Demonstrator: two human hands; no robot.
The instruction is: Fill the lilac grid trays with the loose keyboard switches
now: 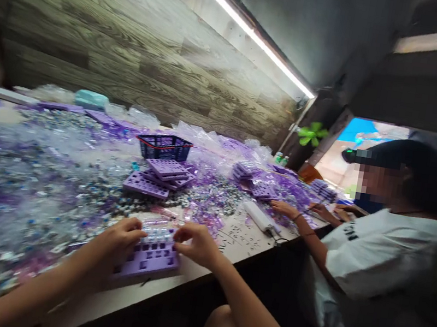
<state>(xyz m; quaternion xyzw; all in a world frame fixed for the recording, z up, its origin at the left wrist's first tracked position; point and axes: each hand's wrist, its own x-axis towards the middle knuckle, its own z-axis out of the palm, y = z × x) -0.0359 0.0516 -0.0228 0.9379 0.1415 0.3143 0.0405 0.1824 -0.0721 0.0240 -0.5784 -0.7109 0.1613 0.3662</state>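
In front of me, a purple tray with square holes [153, 261] lies near the table's front edge. A row of clear plastic pieces [155, 235] covers its far part; I cannot tell whether they are joined. My left hand [121, 235] is closed, thumb and fingers pinched at the left end of this row. At the right end my right hand [198, 244] is closed too, its fingertips pressed together over the tray's far right corner. Several holes in the nearer part of the tray show dark.
Small loose parts [86, 187] and clear wrap are heaped across the table. Further back stand stacked purple trays [146, 185] and a dark basket [165, 148]. A white bar-shaped device [257, 216] lies to the right. A person in a white shirt [390, 257] works there.
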